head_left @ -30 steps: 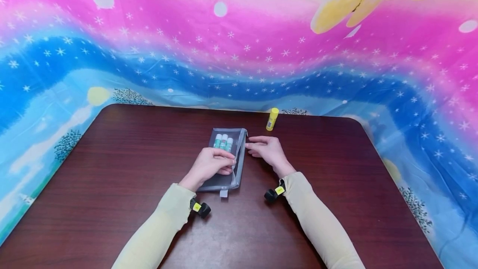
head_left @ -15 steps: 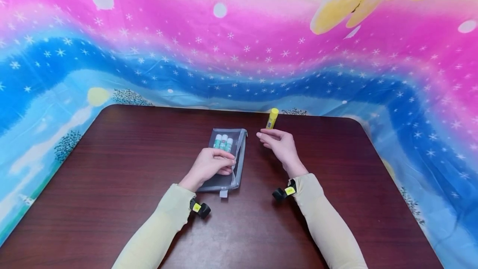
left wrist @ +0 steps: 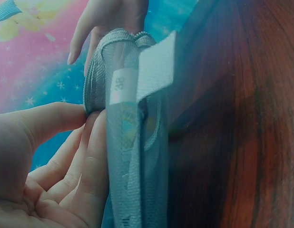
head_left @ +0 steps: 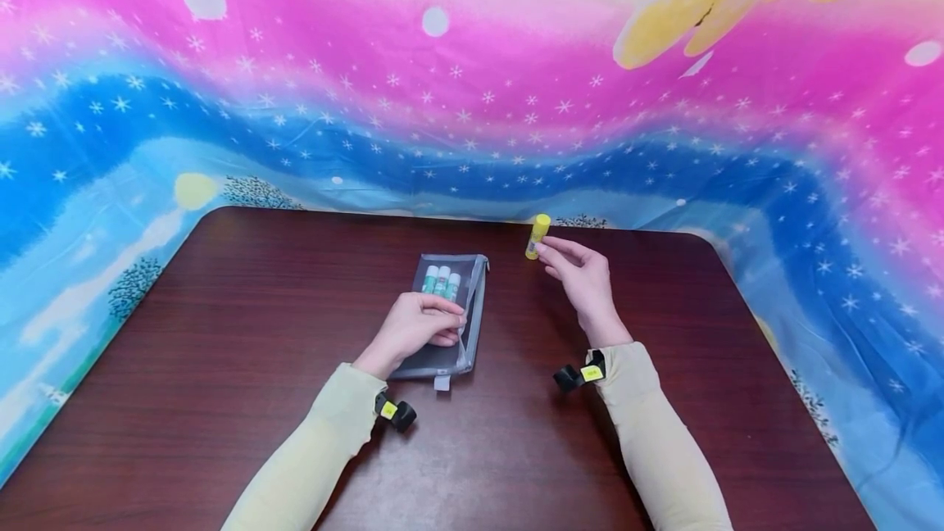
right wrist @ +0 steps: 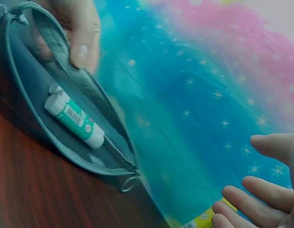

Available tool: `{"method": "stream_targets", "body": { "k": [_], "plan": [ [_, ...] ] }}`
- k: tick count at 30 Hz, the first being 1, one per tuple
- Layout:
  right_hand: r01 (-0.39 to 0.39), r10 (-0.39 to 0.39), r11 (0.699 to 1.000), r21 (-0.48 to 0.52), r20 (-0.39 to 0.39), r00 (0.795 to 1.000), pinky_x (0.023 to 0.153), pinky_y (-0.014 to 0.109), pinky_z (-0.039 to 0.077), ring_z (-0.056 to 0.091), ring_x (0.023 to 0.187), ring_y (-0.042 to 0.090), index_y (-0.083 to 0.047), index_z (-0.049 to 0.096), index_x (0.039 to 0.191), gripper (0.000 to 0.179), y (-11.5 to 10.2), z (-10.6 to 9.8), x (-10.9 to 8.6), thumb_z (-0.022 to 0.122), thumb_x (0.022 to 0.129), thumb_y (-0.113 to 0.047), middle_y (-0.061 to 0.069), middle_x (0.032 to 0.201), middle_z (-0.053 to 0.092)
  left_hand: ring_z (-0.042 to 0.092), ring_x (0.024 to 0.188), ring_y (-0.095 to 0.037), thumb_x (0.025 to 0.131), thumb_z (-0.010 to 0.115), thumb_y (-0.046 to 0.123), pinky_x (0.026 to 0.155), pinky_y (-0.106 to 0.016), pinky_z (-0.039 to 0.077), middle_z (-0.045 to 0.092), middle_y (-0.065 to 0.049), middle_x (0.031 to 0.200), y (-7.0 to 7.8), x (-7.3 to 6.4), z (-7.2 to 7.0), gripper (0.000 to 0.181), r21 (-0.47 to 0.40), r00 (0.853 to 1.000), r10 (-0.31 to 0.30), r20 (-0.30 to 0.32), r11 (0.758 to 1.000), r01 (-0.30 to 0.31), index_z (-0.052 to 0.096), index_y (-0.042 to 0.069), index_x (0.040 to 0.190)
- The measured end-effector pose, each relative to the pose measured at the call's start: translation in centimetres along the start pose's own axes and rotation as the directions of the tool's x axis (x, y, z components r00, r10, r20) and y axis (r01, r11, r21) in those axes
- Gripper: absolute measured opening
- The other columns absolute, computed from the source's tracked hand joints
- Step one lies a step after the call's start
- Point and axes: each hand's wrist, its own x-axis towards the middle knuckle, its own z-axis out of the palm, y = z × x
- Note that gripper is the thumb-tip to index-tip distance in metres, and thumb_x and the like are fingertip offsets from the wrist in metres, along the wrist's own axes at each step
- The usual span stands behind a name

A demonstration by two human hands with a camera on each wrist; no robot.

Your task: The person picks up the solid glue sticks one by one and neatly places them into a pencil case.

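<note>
My left hand (head_left: 415, 324) pinches the open zipper edge of a grey mesh zip pouch (head_left: 478, 301), thumb on one side and fingers on the other. The right wrist view shows the pouch mouth (right wrist: 63, 151) gaping, with green-and-white glue sticks (right wrist: 74, 118) inside; several white caps show through the mesh in the head view. Farther back, a yellow glue stick (head_left: 542, 226) stands upright on the table. My right hand (head_left: 581, 279) is right at it, thumb and fingers apart; in the right wrist view the fingers partly hide the yellow glue stick (right wrist: 204, 220).
The dark wood table (head_left: 258, 310) has its back edge just behind the yellow glue stick. A colourful printed cloth (head_left: 472, 105) hangs around the back and sides. A white tag (head_left: 442, 383) sticks out from the pouch's near end.
My right hand has moved from beside the pouch, rightward and back, to the yellow glue stick. My left hand stays in place on the pouch edge.
</note>
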Motion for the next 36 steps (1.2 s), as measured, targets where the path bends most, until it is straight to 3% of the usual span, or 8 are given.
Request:
{"method": "stream_targets", "body": {
  "k": [6, 15, 21, 36],
  "plan": [
    [0.001, -0.001, 1.000, 0.010, -0.038, 0.999, 0.096, 0.036, 0.056, 0.069, 0.110, 0.024, -0.003, 0.068, 0.131, 0.048, -0.3, -1.1, 0.2, 0.079, 0.092, -0.030, 0.014, 0.127, 0.068, 0.073, 0.070, -0.020, 0.089, 0.077, 0.002, 0.071, -0.037, 0.063, 0.074, -0.021, 0.095, -0.1, 0.1, 0.0, 0.024, -0.002, 1.000, -0.010, 0.000, 1.000, 0.010, 0.073, -0.010, 0.109],
    [0.010, -0.010, 1.000, 0.002, -0.099, 0.995, 0.103, 0.042, 0.051, 0.065, 0.113, 0.015, -0.006, 0.067, 0.134, 0.050, -0.5, -2.4, 0.8, 0.080, 0.091, -0.030, 0.009, 0.126, 0.069, 0.073, 0.070, -0.020, 0.089, 0.077, 0.002, 0.071, -0.037, 0.063, 0.075, -0.019, 0.092, -0.1, 0.0, 0.1, 0.024, 0.000, 1.000, 0.000, 0.001, 1.000, 0.000, 0.072, -0.010, 0.109],
    [-0.017, 0.015, 1.000, -0.022, -0.122, 0.992, 0.102, 0.037, 0.051, 0.063, 0.115, 0.014, -0.008, 0.067, 0.135, 0.052, -0.4, -3.0, 1.6, 0.080, 0.091, -0.032, 0.008, 0.128, 0.068, 0.073, 0.071, -0.021, 0.087, 0.079, 0.004, 0.071, -0.037, 0.063, 0.075, -0.018, 0.093, 0.0, -0.1, 0.0, 0.025, 0.004, 1.000, -0.012, -0.005, 1.000, 0.012, 0.074, -0.008, 0.108],
    [-0.057, 0.048, 0.994, -0.097, -0.090, 0.995, 0.103, 0.037, 0.050, 0.060, 0.121, 0.019, -0.006, 0.061, 0.141, 0.061, 0.7, -2.9, 3.7, 0.079, 0.091, -0.035, 0.013, 0.135, 0.064, 0.073, 0.074, -0.023, 0.088, 0.080, 0.006, 0.072, -0.036, 0.063, 0.075, -0.018, 0.095, 0.1, -0.2, -0.1, 0.025, 0.021, 1.000, -0.007, -0.002, 1.000, 0.007, 0.074, -0.006, 0.109]
  ]
}}
